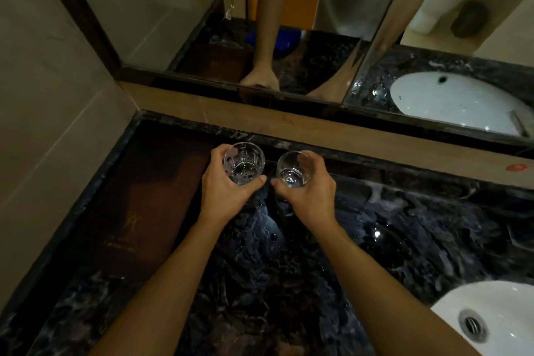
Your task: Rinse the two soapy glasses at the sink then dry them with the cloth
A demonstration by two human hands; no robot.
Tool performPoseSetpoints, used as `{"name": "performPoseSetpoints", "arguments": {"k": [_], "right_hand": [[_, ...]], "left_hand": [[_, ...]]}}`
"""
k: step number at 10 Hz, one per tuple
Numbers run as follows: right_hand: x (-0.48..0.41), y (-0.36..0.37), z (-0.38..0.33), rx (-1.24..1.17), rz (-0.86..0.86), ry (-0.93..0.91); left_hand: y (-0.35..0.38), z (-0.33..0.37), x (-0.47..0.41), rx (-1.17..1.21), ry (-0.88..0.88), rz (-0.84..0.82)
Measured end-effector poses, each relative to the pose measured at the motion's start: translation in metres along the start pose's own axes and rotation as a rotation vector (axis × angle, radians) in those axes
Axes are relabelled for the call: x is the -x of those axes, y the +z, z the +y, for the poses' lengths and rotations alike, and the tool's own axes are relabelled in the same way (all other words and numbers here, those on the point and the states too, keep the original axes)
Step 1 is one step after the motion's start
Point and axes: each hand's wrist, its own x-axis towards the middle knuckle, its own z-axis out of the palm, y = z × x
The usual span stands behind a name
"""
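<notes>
Two clear drinking glasses stand upright near the back of a dark marble counter (pixel 289 283). My left hand (pixel 228 191) is wrapped around the left glass (pixel 244 163), which has pale streaks on its inner wall. My right hand (pixel 309 191) grips the right glass (pixel 294 169). The two glasses are a small gap apart. A white sink basin (pixel 497 306) with a metal drain sits at the lower right. No cloth is recognisable in this view.
A dark reddish-brown mat (pixel 138 205) lies on the counter to the left of the glasses. A mirror (pixel 202 23) runs along the back wall and reflects my arms and the basin. A tiled wall (pixel 43 124) closes off the left side.
</notes>
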Motion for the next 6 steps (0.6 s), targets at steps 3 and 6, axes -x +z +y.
{"name": "performPoseSetpoints", "arguments": {"k": [3,6], "right_hand": [[-0.003,0.006,0.002,0.005,-0.049,0.022],[0.01,-0.035,-0.026,0.157,-0.085,0.03]], "left_hand": [[0.002,-0.004,0.003,0.004,-0.068,-0.031],[-0.016,0.036,0.015,-0.24,-0.058,-0.104]]}}
